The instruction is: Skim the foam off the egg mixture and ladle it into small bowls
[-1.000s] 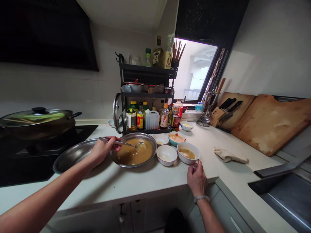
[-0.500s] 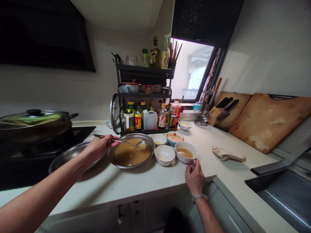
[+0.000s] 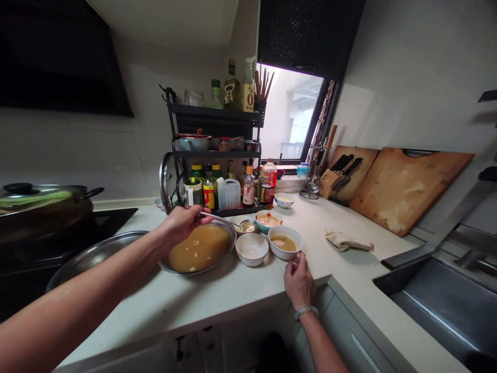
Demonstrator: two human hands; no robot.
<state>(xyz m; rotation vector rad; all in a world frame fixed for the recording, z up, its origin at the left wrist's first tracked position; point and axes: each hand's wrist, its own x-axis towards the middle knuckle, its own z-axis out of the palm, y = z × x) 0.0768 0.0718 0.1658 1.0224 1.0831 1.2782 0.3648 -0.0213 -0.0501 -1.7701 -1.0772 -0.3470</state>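
Note:
My left hand is closed round the handle of a metal ladle, whose bowl hangs over a small white bowl behind the big steel bowl of brown broth. My right hand rests at the counter edge, fingers curled against the rim of a white bowl of broth. Another white bowl stands between that one and the steel bowl. A teal-rimmed bowl sits just behind them.
A black rack of bottles and jars stands behind the bowls. A lidded wok sits on the black hob at left, a steel plate beside it. Cutting boards, a knife block, a cloth and the sink lie right.
My left hand lifted the ladle out of the steel bowl and carried it right, over the small white bowl behind. My right hand stayed by the white broth bowl. The view shifted right.

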